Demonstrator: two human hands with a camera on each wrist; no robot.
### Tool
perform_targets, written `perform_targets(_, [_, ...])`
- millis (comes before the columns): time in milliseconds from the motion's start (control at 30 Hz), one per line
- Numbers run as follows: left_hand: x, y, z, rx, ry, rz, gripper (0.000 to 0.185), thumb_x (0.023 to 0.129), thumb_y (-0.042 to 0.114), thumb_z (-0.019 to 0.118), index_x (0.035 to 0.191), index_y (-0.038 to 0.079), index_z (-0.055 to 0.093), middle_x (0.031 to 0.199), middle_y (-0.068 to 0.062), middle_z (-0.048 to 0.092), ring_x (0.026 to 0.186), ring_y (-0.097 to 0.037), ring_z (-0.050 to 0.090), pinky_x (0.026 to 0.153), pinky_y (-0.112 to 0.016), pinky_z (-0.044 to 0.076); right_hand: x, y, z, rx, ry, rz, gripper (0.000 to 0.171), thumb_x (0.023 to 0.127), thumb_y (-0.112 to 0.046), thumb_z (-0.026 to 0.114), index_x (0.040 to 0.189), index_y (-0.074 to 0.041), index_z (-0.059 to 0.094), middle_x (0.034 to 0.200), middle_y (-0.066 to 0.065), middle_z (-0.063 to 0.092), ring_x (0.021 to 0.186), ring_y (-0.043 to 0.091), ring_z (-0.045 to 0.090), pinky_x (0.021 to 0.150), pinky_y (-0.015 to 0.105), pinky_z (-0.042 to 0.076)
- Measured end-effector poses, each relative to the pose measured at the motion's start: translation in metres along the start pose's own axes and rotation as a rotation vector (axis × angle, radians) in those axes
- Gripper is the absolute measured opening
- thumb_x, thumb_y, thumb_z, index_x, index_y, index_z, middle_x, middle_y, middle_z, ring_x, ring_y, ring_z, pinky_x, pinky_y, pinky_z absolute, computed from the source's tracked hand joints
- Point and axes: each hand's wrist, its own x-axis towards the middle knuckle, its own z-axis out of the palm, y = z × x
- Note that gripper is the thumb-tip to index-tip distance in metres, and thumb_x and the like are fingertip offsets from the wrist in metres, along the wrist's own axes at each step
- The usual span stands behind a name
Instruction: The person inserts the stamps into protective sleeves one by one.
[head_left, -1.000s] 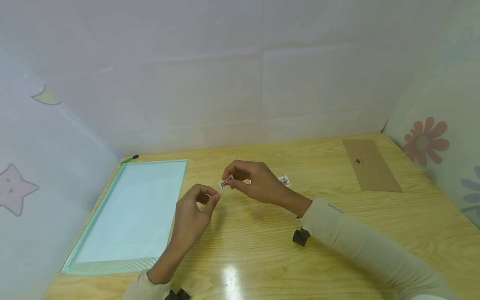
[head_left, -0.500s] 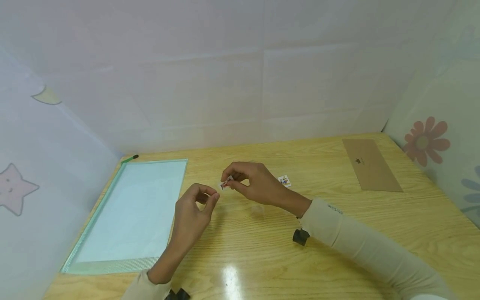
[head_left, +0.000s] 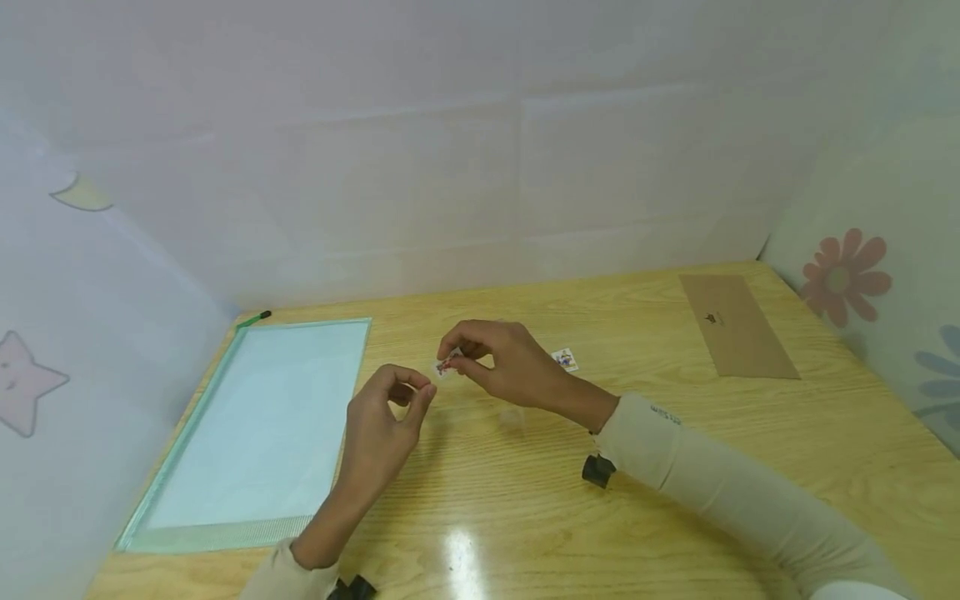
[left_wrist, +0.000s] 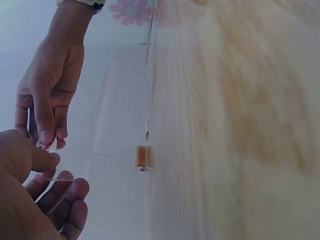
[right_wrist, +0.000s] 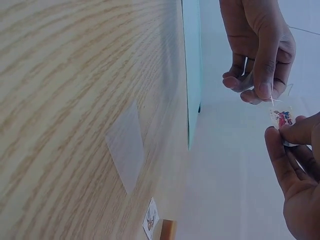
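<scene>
On the wooden table, boxed in by pale walls, we see the right hand pinching a small printed sticker above the tabletop. The left hand pinches a clear film just beside it. A second sticker lies nearby.

The desk is pale yellow wood with darker grain lines, and a pale mint sheet with a green border lies at its left edge. A plain brown paper piece with a small dark mark lies near the far right corner. The small sticker shows red and blue print on white, another small sticker on the desk shows blue and yellow, and the sleeves are beige.
</scene>
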Motion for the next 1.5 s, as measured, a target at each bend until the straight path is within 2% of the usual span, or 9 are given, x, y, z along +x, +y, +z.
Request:
perform_targets(233, [0.0005,0.0003,0.0006,0.012,0.002,0.030,0.015,0.092,0.012,0.076,0.100,0.009,0.064,0.089,0.001,0.066,0.078,-0.016,0.061,0.072,-0.045,0.055,0.0008,-0.0022,-0.0015,-0.061,-0.011,-0.063,0.018,0.095,-0.005,0.070,0.110,-0.014,0.066,0.103,-0.006,0.069,0.088,-0.001,0.065,0.080,0.019,0.053])
perform_targets(400, [0.0003,0.0017,0.0015,0.020,0.010,0.051,0.014,0.092,0.011,0.076,0.100,0.008,0.064,0.090,0.001,0.066,0.078,-0.016,0.061,0.072,-0.044,0.055,0.0019,-0.0044,-0.0026,-0.115,-0.030,-0.106,0.017,0.096,-0.005,0.069,0.110,-0.014,0.067,0.102,-0.006,0.069,0.087,-0.003,0.063,0.076,0.018,0.053])
perform_targets(533, [0.0003,0.0031,0.0022,0.021,0.010,0.056,0.015,0.091,0.010,0.076,0.100,0.008,0.064,0.091,0.002,0.067,0.078,-0.015,0.062,0.072,-0.044,0.055,0.0022,-0.0048,-0.0022,-0.147,-0.045,-0.126,0.017,0.096,-0.005,0.068,0.111,-0.013,0.068,0.102,-0.006,0.070,0.087,-0.005,0.062,0.073,0.021,0.053])
perform_targets(667, [0.0006,0.0043,0.0028,0.016,0.001,0.050,0.016,0.091,0.010,0.076,0.100,0.008,0.064,0.090,0.001,0.067,0.078,-0.014,0.062,0.072,-0.043,0.056,0.0022,-0.0052,-0.0007,-0.158,-0.056,-0.138,0.020,0.097,-0.005,0.066,0.116,-0.012,0.068,0.106,-0.005,0.070,0.089,-0.004,0.063,0.074,0.019,0.052])
perform_targets(900, [0.0003,0.0046,0.0030,-0.018,-0.017,-0.004,0.014,0.092,0.013,0.076,0.099,0.009,0.064,0.081,0.003,0.066,0.073,-0.011,0.061,0.067,-0.041,0.055,0.0004,-0.0094,-0.0007,-0.163,-0.062,-0.062,0.027,0.101,-0.010,0.063,0.127,-0.010,0.058,0.114,0.000,0.069,0.096,0.004,0.066,0.078,0.020,0.053])
perform_targets(967, [0.0002,0.0040,0.0031,-0.031,-0.026,-0.032,0.014,0.093,0.016,0.075,0.100,0.010,0.065,0.081,0.004,0.066,0.072,-0.010,0.061,0.064,-0.036,0.053,-0.0007,-0.0097,-0.0008,-0.172,-0.045,-0.044,0.026,0.100,-0.011,0.064,0.125,-0.009,0.059,0.114,0.000,0.067,0.093,0.004,0.066,0.077,0.021,0.054])
perform_targets(1133, [0.0003,0.0031,0.0026,-0.079,-0.052,-0.094,0.013,0.095,0.021,0.073,0.101,0.012,0.065,0.083,0.002,0.068,0.071,-0.011,0.061,0.058,-0.026,0.047,-0.0025,-0.0066,-0.0003,-0.192,0.011,-0.040,0.017,0.098,-0.012,0.068,0.114,-0.009,0.062,0.100,-0.004,0.062,0.081,0.002,0.058,0.066,0.027,0.054])
perform_targets(1333, [0.0002,0.0039,0.0033,-0.127,-0.086,-0.146,0.015,0.096,0.023,0.071,0.104,0.012,0.065,0.087,-0.006,0.070,0.071,-0.013,0.062,0.056,-0.025,0.047,-0.0030,-0.0052,0.0005,-0.184,0.015,-0.042,0.016,0.096,-0.011,0.070,0.111,-0.010,0.063,0.096,-0.007,0.064,0.080,-0.001,0.059,0.065,0.024,0.052])
perform_targets(1500, [0.0001,0.0052,0.0044,-0.144,-0.100,-0.164,0.015,0.098,0.024,0.069,0.105,0.012,0.065,0.090,-0.007,0.071,0.071,-0.014,0.062,0.063,-0.029,0.049,-0.0035,-0.0052,0.0024,-0.177,0.012,-0.028,0.015,0.096,-0.014,0.071,0.109,-0.012,0.064,0.096,-0.009,0.067,0.081,-0.003,0.061,0.071,0.028,0.052])
